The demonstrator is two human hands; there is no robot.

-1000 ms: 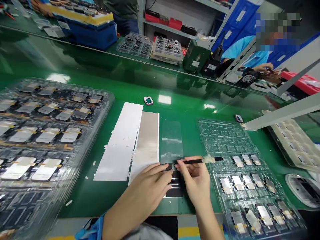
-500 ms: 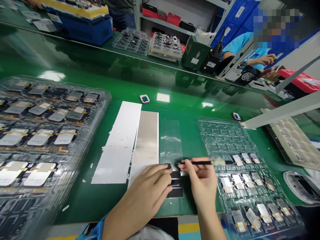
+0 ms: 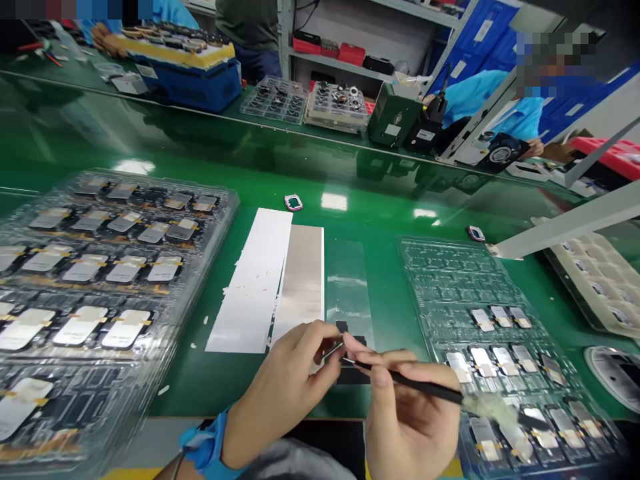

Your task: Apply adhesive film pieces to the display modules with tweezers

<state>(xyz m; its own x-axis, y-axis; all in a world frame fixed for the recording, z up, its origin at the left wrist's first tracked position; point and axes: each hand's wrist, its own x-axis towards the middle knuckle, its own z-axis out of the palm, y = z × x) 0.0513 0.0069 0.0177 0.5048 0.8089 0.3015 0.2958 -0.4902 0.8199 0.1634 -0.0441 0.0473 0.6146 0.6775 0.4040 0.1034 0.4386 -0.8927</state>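
My left hand [image 3: 285, 393] pinches a small thin strip [image 3: 333, 351] between thumb and fingertips, just above a row of small black pieces [image 3: 353, 375] on a clear film sheet [image 3: 346, 287]. My right hand [image 3: 407, 420] is shut on a slim black pick [image 3: 415, 381] with a white fluffy tuft [image 3: 493, 408] at its far end. The pick's fine tip meets the strip area by my left fingers. My fingers hide part of the black pieces.
A white sheet [image 3: 253, 287] and a silvery sheet [image 3: 303, 280] lie left of the film. Clear trays of flat grey parts with yellow tape flank them [image 3: 105, 267] [image 3: 480, 313]. A pale tray [image 3: 595, 280] sits at right. Co-workers [image 3: 480, 100] sit across the green bench.
My right hand has dropped lower and nearer me, and the pick now slants down to the right. My left hand has drawn back slightly from the black pieces. The whole view has shifted.
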